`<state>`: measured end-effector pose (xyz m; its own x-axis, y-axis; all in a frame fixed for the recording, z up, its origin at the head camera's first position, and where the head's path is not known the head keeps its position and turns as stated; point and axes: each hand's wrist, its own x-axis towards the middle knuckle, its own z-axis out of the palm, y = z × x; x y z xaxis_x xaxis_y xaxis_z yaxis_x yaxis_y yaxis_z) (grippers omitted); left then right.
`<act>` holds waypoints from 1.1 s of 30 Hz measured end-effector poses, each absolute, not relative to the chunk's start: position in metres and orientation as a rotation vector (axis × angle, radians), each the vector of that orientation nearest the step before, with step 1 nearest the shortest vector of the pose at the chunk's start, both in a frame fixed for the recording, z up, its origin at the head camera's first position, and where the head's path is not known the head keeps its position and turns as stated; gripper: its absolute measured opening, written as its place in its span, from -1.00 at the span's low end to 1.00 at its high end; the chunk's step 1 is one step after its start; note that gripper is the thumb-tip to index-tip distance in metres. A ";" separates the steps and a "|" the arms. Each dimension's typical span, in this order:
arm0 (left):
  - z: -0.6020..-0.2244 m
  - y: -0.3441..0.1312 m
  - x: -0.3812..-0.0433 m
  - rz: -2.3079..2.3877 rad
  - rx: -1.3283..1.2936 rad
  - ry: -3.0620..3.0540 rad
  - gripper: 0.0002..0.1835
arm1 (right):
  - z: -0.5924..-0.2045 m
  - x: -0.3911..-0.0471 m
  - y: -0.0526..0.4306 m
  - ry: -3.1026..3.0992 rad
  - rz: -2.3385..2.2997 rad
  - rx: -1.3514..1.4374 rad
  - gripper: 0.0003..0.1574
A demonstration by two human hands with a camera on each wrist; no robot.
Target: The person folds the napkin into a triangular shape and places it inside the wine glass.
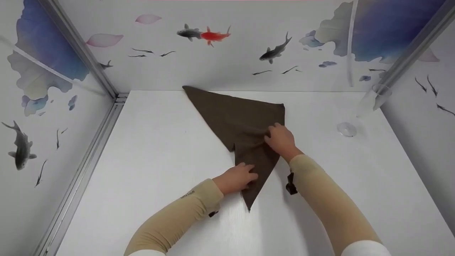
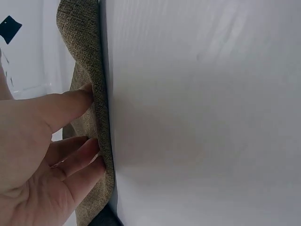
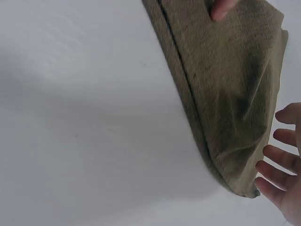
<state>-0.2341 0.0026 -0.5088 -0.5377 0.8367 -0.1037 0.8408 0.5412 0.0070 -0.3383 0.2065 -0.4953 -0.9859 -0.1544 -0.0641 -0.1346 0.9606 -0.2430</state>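
A brown cloth lies folded on the white table, one pointed end toward the far left and a narrow point toward the near edge. On its lower, narrower part rests my left hand; in the left wrist view the fingers lie along the fabric with the thumb apart from them. My right hand is at the cloth's right side, close to the slanting fold. Its fingers are spread and slightly bent beside the creased fabric in the right wrist view.
A clear round lid-like piece lies on the table to the right. Behind it, a transparent cup stands by the right wall. White panels printed with fish and petals enclose the table at the back and sides.
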 end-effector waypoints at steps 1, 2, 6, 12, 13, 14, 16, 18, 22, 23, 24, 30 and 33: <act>-0.508 0.002 -0.234 -0.077 1.455 2.669 -0.75 | -0.496 -0.339 0.208 3.028 -0.350 -0.221 -0.61; -0.508 0.001 -0.234 -0.089 1.455 2.663 -0.75 | -0.497 -0.339 0.211 3.019 -0.330 -0.222 -0.60; -0.507 -0.004 -0.234 -0.130 1.472 2.649 -0.74 | -0.499 -0.340 0.217 2.943 -0.263 -0.220 -0.51; -0.505 -0.015 -0.233 -0.093 1.475 2.630 -0.74 | -0.505 -0.341 0.227 2.860 -0.285 -0.237 -0.28; -0.505 -0.017 -0.233 -0.080 1.473 2.628 -0.75 | -0.506 -0.342 0.228 2.857 -0.291 -0.242 -0.27; -0.505 -0.019 -0.233 -0.073 1.472 2.625 -0.75 | -0.506 -0.342 0.230 2.855 -0.301 -0.247 -0.28; -0.505 -0.022 -0.232 -0.060 1.472 2.621 -0.75 | -0.508 -0.344 0.233 2.852 -0.311 -0.262 -0.33; -0.505 -0.026 -0.233 -0.058 1.473 2.618 -0.75 | -0.509 -0.346 0.236 2.849 -0.316 -0.285 -0.40; -0.506 -0.030 -0.233 -0.065 1.473 2.601 -0.74 | -0.511 -0.346 0.240 2.844 -0.316 -0.323 -0.51; -0.506 -0.031 -0.233 -0.072 1.472 2.598 -0.74 | -0.511 -0.346 0.241 2.852 -0.305 -0.338 -0.53; -0.506 -0.032 -0.234 -0.081 1.472 2.597 -0.74 | -0.511 -0.345 0.241 2.863 -0.295 -0.350 -0.55; -0.500 -0.037 -0.233 -0.148 1.432 2.603 -0.67 | -0.511 -0.342 0.240 2.932 -0.232 -0.379 -0.64; -0.498 -0.040 -0.233 -0.155 1.411 2.607 -0.55 | -0.510 -0.341 0.238 2.953 -0.186 -0.383 -0.67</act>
